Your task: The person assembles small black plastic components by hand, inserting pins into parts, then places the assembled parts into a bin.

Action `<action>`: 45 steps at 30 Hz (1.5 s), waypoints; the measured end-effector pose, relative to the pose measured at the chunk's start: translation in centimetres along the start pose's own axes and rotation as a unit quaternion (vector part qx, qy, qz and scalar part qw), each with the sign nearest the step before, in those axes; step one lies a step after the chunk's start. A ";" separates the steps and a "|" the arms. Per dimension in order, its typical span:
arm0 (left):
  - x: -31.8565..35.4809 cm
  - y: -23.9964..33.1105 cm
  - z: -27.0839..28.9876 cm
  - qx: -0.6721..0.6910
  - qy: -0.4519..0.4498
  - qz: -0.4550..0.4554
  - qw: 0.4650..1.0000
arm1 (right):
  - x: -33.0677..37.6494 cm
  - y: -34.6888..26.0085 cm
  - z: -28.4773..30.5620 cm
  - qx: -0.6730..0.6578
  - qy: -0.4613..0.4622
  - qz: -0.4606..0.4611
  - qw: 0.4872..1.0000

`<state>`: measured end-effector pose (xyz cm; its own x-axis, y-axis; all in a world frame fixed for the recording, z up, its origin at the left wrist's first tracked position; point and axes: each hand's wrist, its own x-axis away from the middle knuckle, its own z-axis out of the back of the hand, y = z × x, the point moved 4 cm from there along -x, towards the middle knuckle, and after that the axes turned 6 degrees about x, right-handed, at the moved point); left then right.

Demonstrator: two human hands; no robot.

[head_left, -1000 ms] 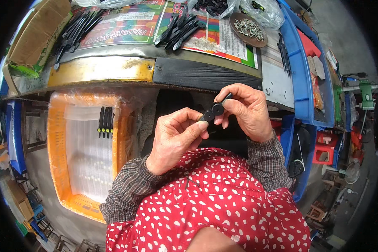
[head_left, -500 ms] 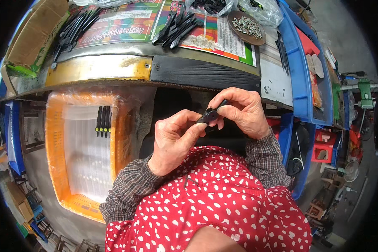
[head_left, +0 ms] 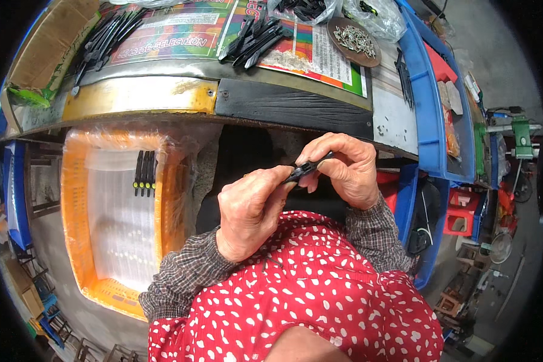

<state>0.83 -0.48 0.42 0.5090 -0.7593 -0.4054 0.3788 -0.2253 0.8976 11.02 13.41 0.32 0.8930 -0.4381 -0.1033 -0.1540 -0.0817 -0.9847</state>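
Note:
Between my two hands, just off the bench's front edge and above my lap, is a small slim black plastic part (head_left: 302, 169). My left hand (head_left: 251, 208) pinches its lower left end between thumb and fingers. The upper right end is pinched by my right hand (head_left: 346, 169). Fingers cover much of the part, so its exact kind does not show. On the bench beyond lie a pile of black strips (head_left: 256, 42) and a round brown dish (head_left: 368, 59) of small silvery metal pieces.
An orange crate (head_left: 78, 241), lined with clear plastic, stands at the left with several black pieces (head_left: 143, 173) inside. More black strips (head_left: 105, 37) lie beside a cardboard box (head_left: 51, 48) on the bench. Along the right are a blue tray (head_left: 425, 90) and a red stool (head_left: 461, 211).
The black part has turned in my fingers and now shows a narrower side. Both hands have shifted slightly downward, and my left fingers have curled further around its end.

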 end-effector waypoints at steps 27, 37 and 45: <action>1.5 -2.5 -1.4 0.328 -0.065 0.292 0.896 | 0.3 -0.4 0.0 0.131 0.009 -0.042 0.990; 3.2 -3.3 -3.0 0.497 -0.062 0.431 0.750 | 1.7 2.0 0.1 0.068 0.067 -0.154 0.984; 3.6 -3.9 -3.7 0.488 -0.069 0.454 0.742 | 2.7 3.4 0.6 0.045 0.079 -0.163 0.982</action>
<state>4.09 -0.08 -5.19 0.1017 -0.9087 0.4049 -0.8469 0.1344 0.5145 13.22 12.51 -3.36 0.8113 -0.5350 0.2358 0.1738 -0.1644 -0.9710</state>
